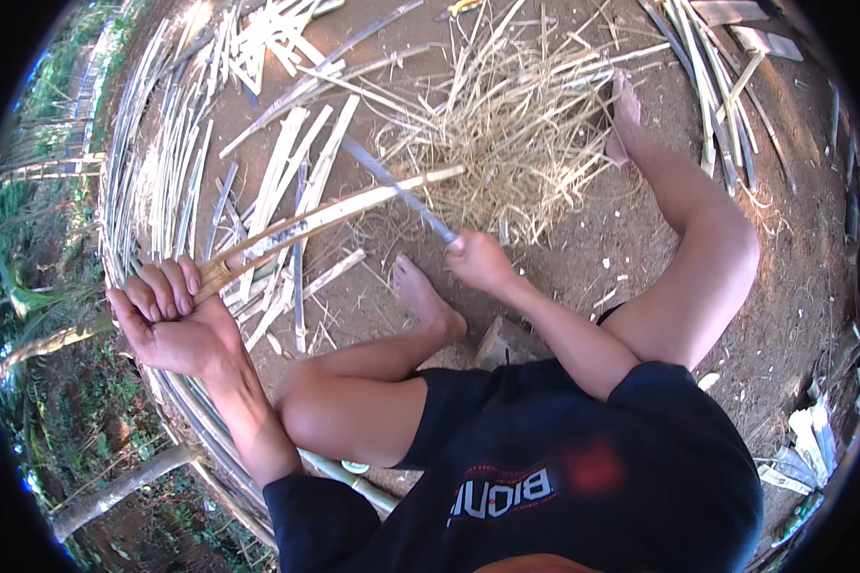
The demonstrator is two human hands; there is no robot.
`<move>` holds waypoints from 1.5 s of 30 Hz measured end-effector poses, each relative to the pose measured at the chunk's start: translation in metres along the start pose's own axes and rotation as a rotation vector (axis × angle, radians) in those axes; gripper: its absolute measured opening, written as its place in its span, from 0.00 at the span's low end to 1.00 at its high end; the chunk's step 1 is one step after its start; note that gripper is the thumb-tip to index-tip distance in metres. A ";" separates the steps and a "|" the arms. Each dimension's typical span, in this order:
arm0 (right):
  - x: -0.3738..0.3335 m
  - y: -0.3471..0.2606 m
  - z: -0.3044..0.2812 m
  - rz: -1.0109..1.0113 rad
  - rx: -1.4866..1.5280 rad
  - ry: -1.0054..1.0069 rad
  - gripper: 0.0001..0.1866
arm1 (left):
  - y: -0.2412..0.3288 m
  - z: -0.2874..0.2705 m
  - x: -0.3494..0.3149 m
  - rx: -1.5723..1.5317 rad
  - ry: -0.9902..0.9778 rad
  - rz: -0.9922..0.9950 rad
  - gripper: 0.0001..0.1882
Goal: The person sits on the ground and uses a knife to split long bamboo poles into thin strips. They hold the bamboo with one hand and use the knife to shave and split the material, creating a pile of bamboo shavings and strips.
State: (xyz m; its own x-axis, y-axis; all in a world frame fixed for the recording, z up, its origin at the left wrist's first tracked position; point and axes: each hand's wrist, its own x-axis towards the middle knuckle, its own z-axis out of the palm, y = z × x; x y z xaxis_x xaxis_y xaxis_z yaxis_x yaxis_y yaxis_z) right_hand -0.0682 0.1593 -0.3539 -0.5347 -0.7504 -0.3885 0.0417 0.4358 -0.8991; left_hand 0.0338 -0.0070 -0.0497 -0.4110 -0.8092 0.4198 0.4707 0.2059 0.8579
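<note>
My left hand point(177, 320) is raised at the left, palm up, with its fingers curled round one end of a long split bamboo strip point(301, 227). The strip slants up and right from the fist, pale on its face with darker patches. In my right hand point(483, 260), near the middle, is the handle of a long knife point(382, 174). Its narrow grey blade points up and left and crosses the bamboo strip near the strip's far end. Whether the edge bites into the bamboo I cannot tell. The handle is mostly hidden in my fist.
A heap of thin bamboo shavings point(516, 143) lies ahead by my right foot. Split bamboo pieces point(291, 167) are scattered left of it, and long strips point(162, 181) line the left side. More strips point(721, 86) lie at the far right. A wooden block point(506, 342) sits between my legs.
</note>
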 end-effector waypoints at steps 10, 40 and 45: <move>0.005 0.013 0.005 -0.001 -0.065 0.013 0.10 | -0.001 -0.009 0.001 -0.038 -0.072 -0.032 0.21; 0.046 0.079 -0.008 0.254 -0.252 -0.058 0.15 | -0.008 -0.055 0.022 0.053 0.083 -0.019 0.22; 0.089 0.139 -0.035 0.216 -0.348 0.004 0.12 | -0.007 -0.057 0.026 0.040 0.159 -0.034 0.22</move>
State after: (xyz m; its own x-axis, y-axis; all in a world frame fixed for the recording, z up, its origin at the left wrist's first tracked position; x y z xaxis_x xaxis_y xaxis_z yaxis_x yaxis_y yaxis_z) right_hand -0.1397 0.1707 -0.5066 -0.5487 -0.6214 -0.5593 -0.1345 0.7259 -0.6745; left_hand 0.0643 -0.0609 -0.0612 -0.2957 -0.8926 0.3403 0.4258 0.1958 0.8834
